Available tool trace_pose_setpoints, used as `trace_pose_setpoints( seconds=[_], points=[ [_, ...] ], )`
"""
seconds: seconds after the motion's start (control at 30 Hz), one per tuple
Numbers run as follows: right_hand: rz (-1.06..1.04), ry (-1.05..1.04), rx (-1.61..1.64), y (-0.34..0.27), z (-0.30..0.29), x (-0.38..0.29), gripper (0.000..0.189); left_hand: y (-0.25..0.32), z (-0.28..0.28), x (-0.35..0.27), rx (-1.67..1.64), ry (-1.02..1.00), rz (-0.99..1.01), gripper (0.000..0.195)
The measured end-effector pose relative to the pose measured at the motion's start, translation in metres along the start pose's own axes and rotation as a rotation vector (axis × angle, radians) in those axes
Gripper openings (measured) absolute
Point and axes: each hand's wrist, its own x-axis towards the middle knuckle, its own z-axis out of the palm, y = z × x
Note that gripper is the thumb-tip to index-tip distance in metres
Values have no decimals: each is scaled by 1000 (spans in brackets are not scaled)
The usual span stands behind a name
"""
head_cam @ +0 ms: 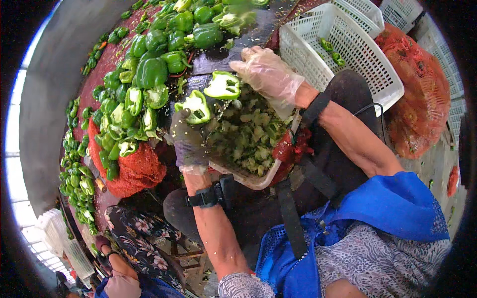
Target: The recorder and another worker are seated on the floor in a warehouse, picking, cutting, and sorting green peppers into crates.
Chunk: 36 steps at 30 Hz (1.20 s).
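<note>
My left hand (190, 138), in a dark knit glove with clear plastic at the cuff, grips a halved green bell pepper (198, 108), cut face up. Up and to the right is my right hand (266, 70) in a clear plastic glove. Its thumb lies close to a second pepper half (223, 86); whether it touches or holds that half is not clear. Below both hands, a pale-rimmed container (261, 185) on my lap holds many pepper cores and seeds (249, 138). Loose seeds cling to the left glove.
Whole and cut peppers (152, 70) are heaped on the table (253, 37). A white perforated crate (305, 56) with a few pepper pieces stands at right, beside a full red mesh sack (413, 93). Another red mesh bag (138, 171) lies at left. A co-worker's arm (121, 264) shows lower left.
</note>
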Motion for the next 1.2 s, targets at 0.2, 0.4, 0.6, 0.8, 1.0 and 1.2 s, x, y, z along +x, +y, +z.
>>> trace_pose_setpoints(
  seconds=[0.2, 0.4, 0.6, 0.8, 1.0, 1.2],
  points=[
    [26, -19, 244, -41, 4, 15, 53, 9, -17, -10, -137, -87, 38, 41],
    [-77, 289, 200, -43, 38, 32, 59, 16, -6, -27, -147, -216, 192, 38],
    [-413, 369, 360, -107, -35, 49, 33, 29, -12, -51, -70, -208, 197, 44],
    [-133, 123, 488, -112, -27, 43, 25, 2, -13, -45, 173, -170, 431, 47],
    [158, -118, 916, -99, -39, 34, 29, 1, 23, -61, -23, -251, 496, 55],
    [-345, -3, 782, -87, -25, 29, 45, 11, 6, -52, -210, -217, 172, 57]
  ],
)
